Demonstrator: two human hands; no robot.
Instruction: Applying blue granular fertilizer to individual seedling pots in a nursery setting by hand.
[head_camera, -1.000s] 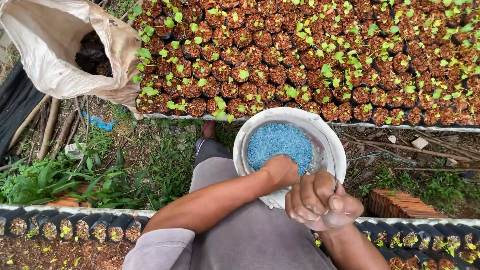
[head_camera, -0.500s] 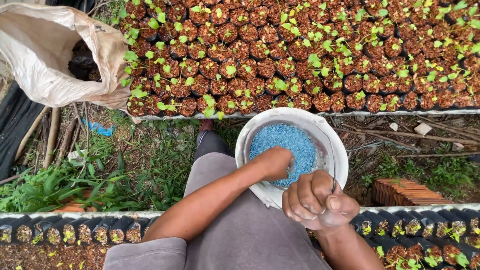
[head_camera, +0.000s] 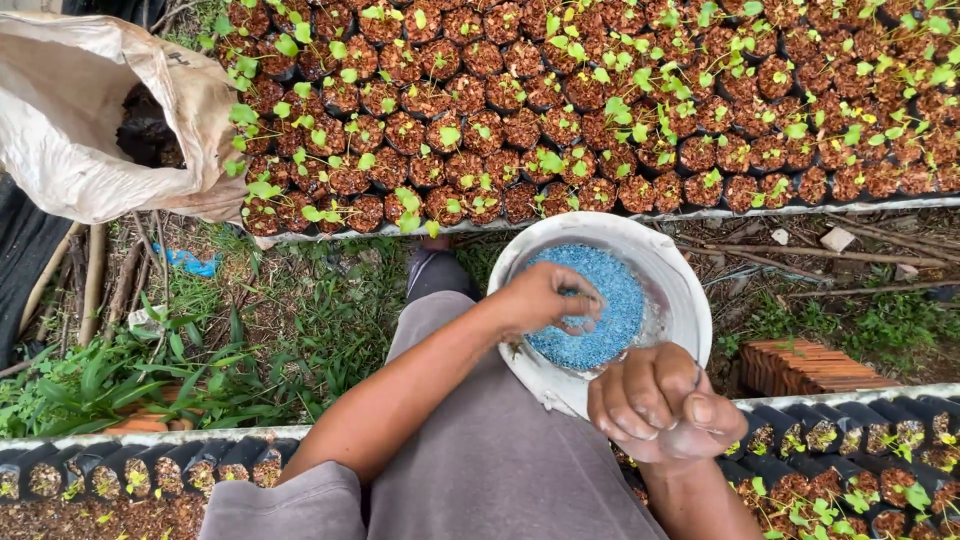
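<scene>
So the round white plastic bucket (head_camera: 690, 300) sits right of the person's grey-trousered leg (head_camera: 470, 450), with loose blue granules (head_camera: 610, 300) inside. Rows of small black seedling pots (head_camera: 600, 100) lie beyond it, and a tan woven sack (head_camera: 70, 150) lies far left.

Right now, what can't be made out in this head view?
- Left hand: fingertips curl down over the blue granules, so whether it holds any is hidden.
- Right hand: its fist hides how it grips the white bucket.
- Sack: cut off by the left edge; its dark contents lie in shadow.
- Seedling pots: plant kind too small to tell.
</scene>
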